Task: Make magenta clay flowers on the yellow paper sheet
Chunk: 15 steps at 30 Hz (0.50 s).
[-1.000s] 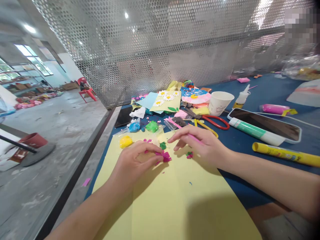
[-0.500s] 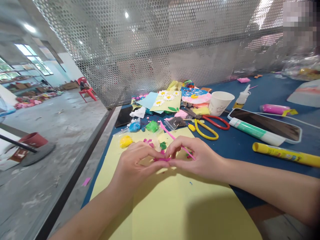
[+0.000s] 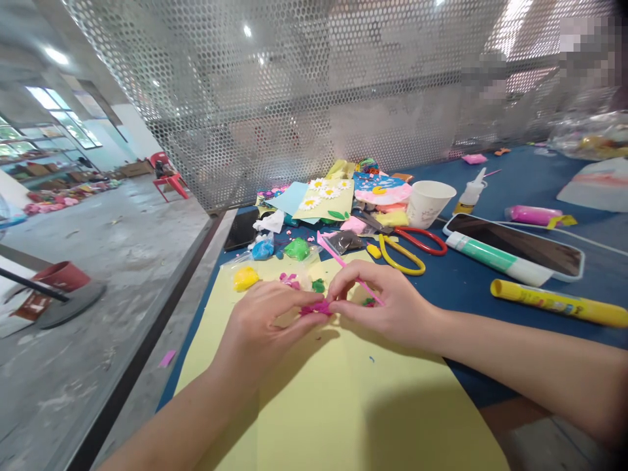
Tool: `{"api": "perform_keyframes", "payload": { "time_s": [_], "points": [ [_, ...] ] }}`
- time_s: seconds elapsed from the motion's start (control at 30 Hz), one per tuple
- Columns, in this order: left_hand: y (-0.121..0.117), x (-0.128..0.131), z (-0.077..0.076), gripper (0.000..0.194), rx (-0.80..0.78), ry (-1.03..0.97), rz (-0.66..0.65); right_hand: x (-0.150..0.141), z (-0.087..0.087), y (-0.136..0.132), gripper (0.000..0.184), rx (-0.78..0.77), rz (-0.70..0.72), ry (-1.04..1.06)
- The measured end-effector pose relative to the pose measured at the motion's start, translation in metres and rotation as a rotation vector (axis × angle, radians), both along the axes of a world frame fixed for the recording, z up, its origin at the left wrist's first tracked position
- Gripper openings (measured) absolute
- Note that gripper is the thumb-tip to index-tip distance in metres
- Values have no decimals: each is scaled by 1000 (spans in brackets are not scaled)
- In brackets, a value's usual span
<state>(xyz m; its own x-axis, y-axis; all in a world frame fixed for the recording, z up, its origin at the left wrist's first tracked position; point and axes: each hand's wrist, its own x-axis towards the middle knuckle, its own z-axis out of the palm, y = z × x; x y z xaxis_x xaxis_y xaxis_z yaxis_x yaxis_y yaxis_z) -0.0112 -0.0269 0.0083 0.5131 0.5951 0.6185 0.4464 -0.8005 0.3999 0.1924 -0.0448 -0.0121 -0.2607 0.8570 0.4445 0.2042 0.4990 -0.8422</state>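
Between my two hands is a small magenta clay flower (image 3: 314,308), held just above a yellow paper sheet (image 3: 304,399). My left hand (image 3: 267,317) pinches its left side between thumb and fingers. The thumb and index finger of my right hand (image 3: 387,297) close on its right edge. A thin pink plastic tool (image 3: 338,258) lies across my right hand, tucked in the fingers and sticking up to the left. Just beyond, on the sheet, are another magenta flower (image 3: 289,280) and a green clay lump (image 3: 318,285). A further green and magenta bit is partly hidden behind my right hand.
Bagged yellow clay (image 3: 246,279), blue clay (image 3: 263,246) and green clay (image 3: 297,248) sit behind my hands. Scissors (image 3: 402,252), a paper cup (image 3: 430,201), a phone (image 3: 520,243), a glue tube (image 3: 498,258) and a yellow marker (image 3: 559,302) stand or lie to the right. Perforated metal panel (image 3: 294,98) rises behind.
The magenta flower now lies flatter and shows more of its petals between my fingers. My right fingertips have shifted slightly on its edge. The view has moved a little.
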Motion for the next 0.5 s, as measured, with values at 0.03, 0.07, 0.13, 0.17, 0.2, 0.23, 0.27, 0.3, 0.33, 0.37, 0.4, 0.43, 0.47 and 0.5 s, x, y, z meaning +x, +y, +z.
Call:
{"api": "perform_keyframes", "payload": {
  "time_s": [0.03,0.07,0.13,0.17,0.2,0.23,0.27,0.3,0.33,0.37,0.4,0.43,0.47,0.5],
  "points": [
    [0,0,0,13,-2,1,16,0,0,0,3,-13,-5,7],
    [-1,0,0,13,-8,1,33,0,0,1,3,-22,-5,15],
    [-1,0,0,11,-16,3,48,0,1,1,3,-28,2,28],
    [-1,0,0,9,-16,6,46,0,1,1,3,-27,4,23],
    [-1,-1,0,8,-13,11,39,0,2,0,4,-23,1,11],
    [-1,-1,1,8,-11,21,31,1,2,0,5,-15,-3,-3],
    [-1,-2,1,9,-6,29,25,1,2,0,6,-6,-8,-17],
    [-1,-2,1,9,0,37,21,1,3,0,7,5,-11,-25],
    [-1,-2,1,10,7,41,18,1,2,-1,7,16,-13,-25],
    [0,-2,1,10,16,44,14,1,2,-1,8,27,-13,-18],
    [0,-2,1,9,24,44,10,1,1,-1,8,33,-11,-6],
    [0,-2,1,8,27,42,8,1,1,-1,9,37,-9,5],
    [0,-2,0,8,29,39,5,1,0,-1,9,39,-6,17],
    [0,-1,0,7,31,35,4,1,0,-1,9,39,-2,27]
  ]
}}
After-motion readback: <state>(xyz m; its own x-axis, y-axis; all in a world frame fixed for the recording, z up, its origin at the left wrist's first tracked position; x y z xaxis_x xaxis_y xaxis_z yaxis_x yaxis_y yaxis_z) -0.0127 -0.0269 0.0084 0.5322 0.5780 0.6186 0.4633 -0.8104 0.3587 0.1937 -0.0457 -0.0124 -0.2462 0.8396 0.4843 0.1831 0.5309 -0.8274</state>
